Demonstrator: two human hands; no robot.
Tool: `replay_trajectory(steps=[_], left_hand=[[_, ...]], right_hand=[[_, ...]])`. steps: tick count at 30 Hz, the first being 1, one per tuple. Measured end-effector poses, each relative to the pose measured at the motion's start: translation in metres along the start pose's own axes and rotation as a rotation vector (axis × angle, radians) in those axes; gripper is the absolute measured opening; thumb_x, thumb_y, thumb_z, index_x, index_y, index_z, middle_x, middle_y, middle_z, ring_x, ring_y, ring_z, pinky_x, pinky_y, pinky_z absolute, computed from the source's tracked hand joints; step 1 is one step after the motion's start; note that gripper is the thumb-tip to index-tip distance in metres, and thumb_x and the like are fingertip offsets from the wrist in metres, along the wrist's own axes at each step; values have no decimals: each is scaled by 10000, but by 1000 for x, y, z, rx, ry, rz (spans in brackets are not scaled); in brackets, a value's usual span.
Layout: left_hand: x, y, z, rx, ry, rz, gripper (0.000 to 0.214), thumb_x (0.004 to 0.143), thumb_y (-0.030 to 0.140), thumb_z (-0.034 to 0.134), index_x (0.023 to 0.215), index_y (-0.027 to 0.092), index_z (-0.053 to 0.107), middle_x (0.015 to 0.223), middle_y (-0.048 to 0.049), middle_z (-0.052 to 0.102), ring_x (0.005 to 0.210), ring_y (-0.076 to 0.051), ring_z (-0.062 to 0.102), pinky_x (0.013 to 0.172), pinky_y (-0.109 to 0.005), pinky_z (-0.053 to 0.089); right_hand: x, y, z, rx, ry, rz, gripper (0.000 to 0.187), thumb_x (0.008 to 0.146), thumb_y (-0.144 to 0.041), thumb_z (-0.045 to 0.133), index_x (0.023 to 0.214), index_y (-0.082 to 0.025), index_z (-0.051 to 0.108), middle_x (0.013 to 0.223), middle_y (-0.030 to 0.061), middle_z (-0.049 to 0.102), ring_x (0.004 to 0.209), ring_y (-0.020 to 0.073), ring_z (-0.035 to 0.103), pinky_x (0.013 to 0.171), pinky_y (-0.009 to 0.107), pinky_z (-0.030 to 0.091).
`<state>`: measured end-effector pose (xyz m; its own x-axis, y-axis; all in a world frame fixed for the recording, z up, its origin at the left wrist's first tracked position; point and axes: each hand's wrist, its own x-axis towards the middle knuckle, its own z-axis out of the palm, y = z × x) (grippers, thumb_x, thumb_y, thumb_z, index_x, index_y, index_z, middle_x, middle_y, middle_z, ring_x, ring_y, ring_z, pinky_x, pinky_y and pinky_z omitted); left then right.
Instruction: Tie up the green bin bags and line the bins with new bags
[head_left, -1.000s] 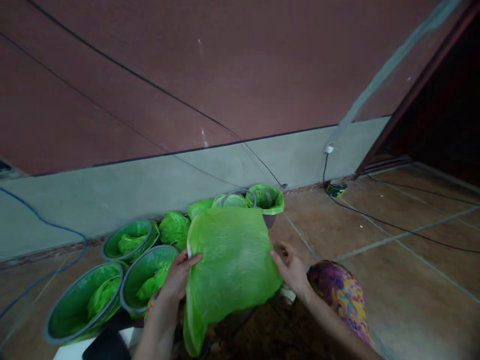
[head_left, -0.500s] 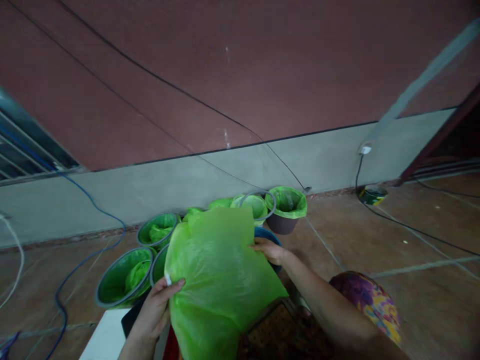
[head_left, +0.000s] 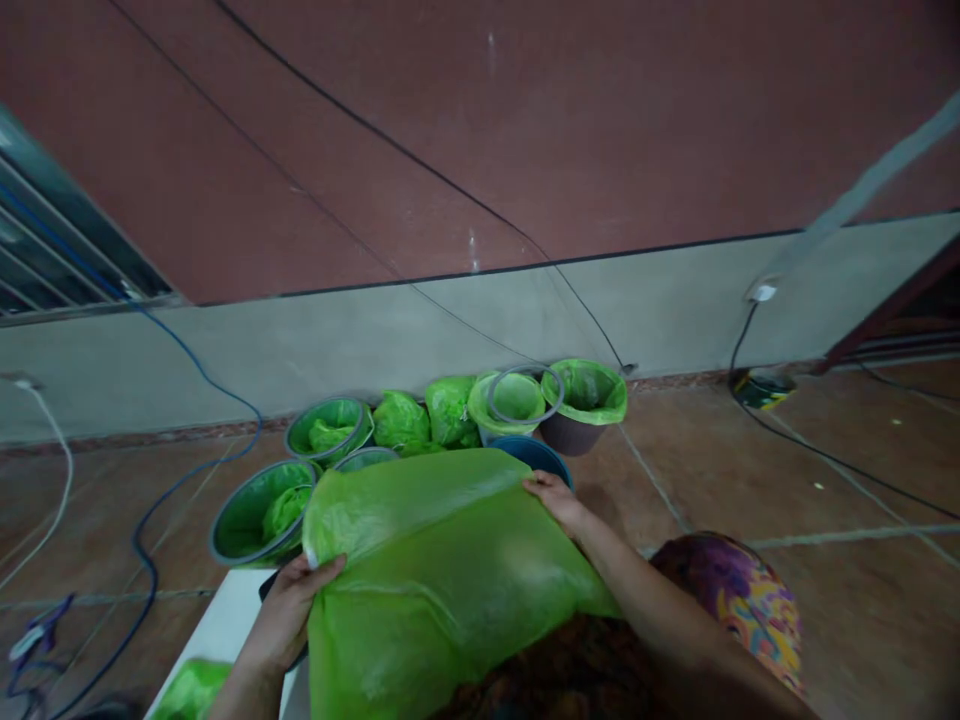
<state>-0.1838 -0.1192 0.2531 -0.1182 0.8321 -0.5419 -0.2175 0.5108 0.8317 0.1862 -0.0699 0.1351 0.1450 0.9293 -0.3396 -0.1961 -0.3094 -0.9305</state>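
Note:
A large light-green plastic bag (head_left: 442, 570) is stretched out in front of me between both hands. My left hand (head_left: 289, 610) pinches its near-left corner, fingers closed on the plastic. My right hand (head_left: 553, 497) grips the bag's far-right edge, just in front of a blue bucket (head_left: 541, 456). The bag lies wide and fairly flat over my lap. My patterned knee (head_left: 731, 600) shows at the right.
Several buckets lined with green bags stand along the wall: grey ones (head_left: 259, 510) at left, a brown one (head_left: 581, 405) at right. Loose green bags (head_left: 420, 415) lie between them. A blue cable (head_left: 187, 460) and black cables (head_left: 825, 455) cross the tiled floor. A white surface (head_left: 225, 630) sits lower left.
The bag has been pulled from hanging upright into a wide, flat spread. My hands moved further apart. The view has shifted left, showing more of the buckets and a window grille.

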Motion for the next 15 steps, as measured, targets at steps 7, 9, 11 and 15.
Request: replay_trajectory(steps=[7, 9, 11, 15], left_hand=[[5, -19, -15, 37, 29, -38, 382, 570, 123, 827, 910, 163, 658, 761, -74, 766, 631, -279, 729, 575, -359, 602], [5, -24, -21, 47, 55, -41, 345, 599, 121, 805, 906, 161, 653, 744, -72, 761, 599, -273, 722, 560, -361, 598], [5, -28, -25, 50, 73, -38, 325, 621, 110, 780, 915, 159, 650, 734, -70, 757, 570, -266, 714, 556, -363, 595], [6, -31, -30, 40, 89, -30, 339, 631, 89, 757, 945, 157, 650, 741, -67, 757, 599, -258, 720, 593, -359, 596]], right_hand=[[-23, 24, 0, 201, -13, 142, 417, 513, -462, 833, 768, -187, 649, 691, 10, 703, 634, 204, 654, 687, 356, 517], [-29, 31, -3, 258, -98, 223, 434, 529, -429, 845, 841, -185, 669, 763, 29, 732, 695, 229, 689, 745, 385, 536], [-32, 37, -7, 254, -215, 282, 429, 560, -382, 841, 903, -174, 690, 840, 57, 751, 763, 246, 709, 790, 394, 544], [-31, 50, -12, 58, -360, 327, 282, 599, -289, 802, 838, -162, 722, 828, 91, 757, 714, 253, 712, 728, 389, 564]])
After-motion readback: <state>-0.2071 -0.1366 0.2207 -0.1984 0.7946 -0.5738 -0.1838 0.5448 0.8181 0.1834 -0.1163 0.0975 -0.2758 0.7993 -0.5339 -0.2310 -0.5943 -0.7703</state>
